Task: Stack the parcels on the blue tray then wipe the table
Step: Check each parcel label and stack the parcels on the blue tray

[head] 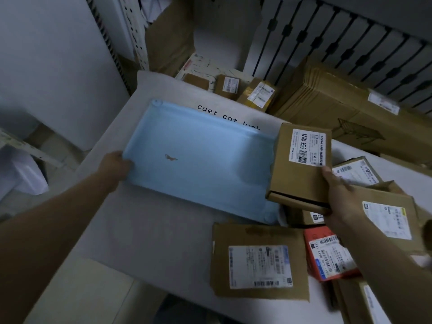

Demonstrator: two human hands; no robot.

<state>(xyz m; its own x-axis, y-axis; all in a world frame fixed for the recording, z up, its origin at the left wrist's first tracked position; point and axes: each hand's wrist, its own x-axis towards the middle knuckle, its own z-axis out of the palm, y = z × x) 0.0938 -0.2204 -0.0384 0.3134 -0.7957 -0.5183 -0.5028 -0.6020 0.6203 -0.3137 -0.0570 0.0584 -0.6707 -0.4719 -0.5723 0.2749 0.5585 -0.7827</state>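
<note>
The blue tray [198, 160] lies on a grey cloth on the table, with nothing in it but a small brown stain. My left hand [115, 166] grips the tray's left edge. My right hand [340, 197] holds a brown cardboard parcel [297, 178] with a white label, tilted over the tray's right edge. On the table lie a flat brown parcel [259, 260] near the front, a red parcel [327, 251] to its right and a larger brown parcel [388, 213] at the far right.
The grey cloth [145, 230] covers the table top and bears black lettering. More small parcels [229, 86] and a big bundle of flat cartons [327, 101] crowd the back. A black metal railing [350, 36] stands behind. A white wall is on the left.
</note>
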